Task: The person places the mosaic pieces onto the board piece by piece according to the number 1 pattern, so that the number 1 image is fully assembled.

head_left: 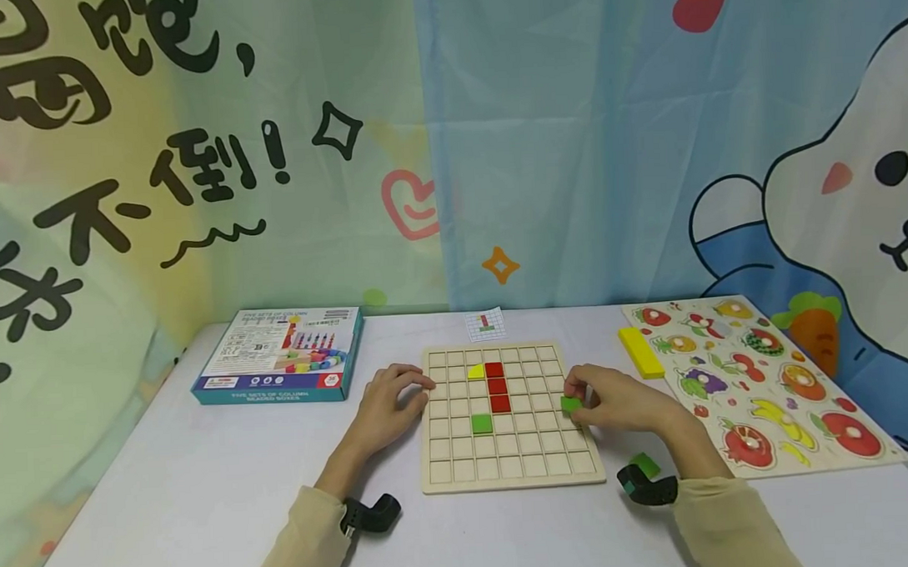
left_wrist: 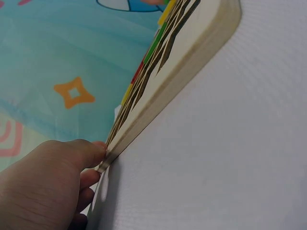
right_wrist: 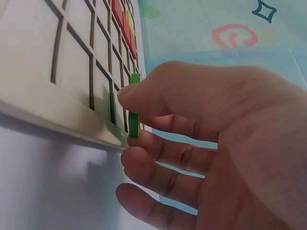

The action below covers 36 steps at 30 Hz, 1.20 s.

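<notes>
A wooden grid board (head_left: 461, 475) lies on the table. On it are a yellow tile (head_left: 476, 372), a column of red tiles (head_left: 498, 387) and a green tile (head_left: 481, 424). My left hand (head_left: 387, 409) holds the board's left edge, with thumb and fingers at its rim in the left wrist view. Over the board's right side, my right hand (head_left: 627, 401) pinches another green tile (right_wrist: 135, 105) between thumb and fingertips. This tile stands on edge to the right wrist camera, close to the grid; whether it touches is unclear. One more green tile (head_left: 645, 464) lies by the right wrist.
A small pattern card (head_left: 485, 325) lies behind the board. A boxed toy set (head_left: 276, 356) sits at the back left. To the right are a yellow block (head_left: 641, 353) and a fruit picture board (head_left: 765, 389). A printed curtain (head_left: 524, 147) hangs behind the table.
</notes>
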### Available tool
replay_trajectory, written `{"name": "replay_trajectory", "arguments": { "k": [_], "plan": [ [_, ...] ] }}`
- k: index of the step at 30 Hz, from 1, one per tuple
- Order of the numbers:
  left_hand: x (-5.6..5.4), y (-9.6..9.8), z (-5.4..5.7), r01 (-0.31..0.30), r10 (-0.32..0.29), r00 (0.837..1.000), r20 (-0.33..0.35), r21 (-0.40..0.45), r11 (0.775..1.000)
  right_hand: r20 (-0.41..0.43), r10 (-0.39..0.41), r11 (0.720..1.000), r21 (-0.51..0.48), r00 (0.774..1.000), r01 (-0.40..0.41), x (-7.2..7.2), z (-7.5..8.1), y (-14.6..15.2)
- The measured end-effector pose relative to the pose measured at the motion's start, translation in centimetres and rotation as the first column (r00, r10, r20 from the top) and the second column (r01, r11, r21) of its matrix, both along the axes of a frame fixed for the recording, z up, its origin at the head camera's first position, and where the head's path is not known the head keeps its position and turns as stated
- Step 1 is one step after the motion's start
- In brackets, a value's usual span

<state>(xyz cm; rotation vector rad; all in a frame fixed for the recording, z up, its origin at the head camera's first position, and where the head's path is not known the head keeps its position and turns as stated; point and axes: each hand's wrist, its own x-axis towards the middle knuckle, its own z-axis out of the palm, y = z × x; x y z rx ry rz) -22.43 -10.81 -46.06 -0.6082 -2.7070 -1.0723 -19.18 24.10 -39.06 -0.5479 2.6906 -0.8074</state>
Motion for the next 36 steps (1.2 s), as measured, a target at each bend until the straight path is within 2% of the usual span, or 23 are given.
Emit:
{"name": "replay_trajectory", "arguments": {
  "k": [10, 15, 24, 32, 36],
  "plan": [
    [0.0, 0.1, 0.0, 0.0, 0.0, 1.0, 0.007, 0.005, 1.0, -0.036, 0.001, 1.0, -0.021, 0.999, -0.001, 0.1, -0.2, -1.0],
    [0.0, 0.1, 0.0, -0.001, 0.001, 1.0, 0.009, 0.005, 1.0, -0.091, 0.007, 0.999, -0.033, 0.996, -0.01, 0.1, -0.2, -1.5],
    [0.0, 0.1, 0.0, -0.002, 0.002, 1.0, 0.008, 0.006, 1.0, -0.13, 0.056, 0.998, -0.025, 0.99, -0.06, 0.4, -0.5, -2.5],
    [0.1, 0.1, -0.2, 0.008, -0.007, 0.999, -0.051, 0.019, 1.0, -0.155, 0.107, 0.994, -0.02, 0.982, -0.111, 0.6, -0.8, -3.7],
    [0.0, 0.1, -0.1, 0.004, -0.004, 1.0, -0.026, 0.012, 1.0, -0.181, 0.123, 0.992, -0.01, 0.976, -0.127, 0.8, -0.8, -4.2]
  ]
}}
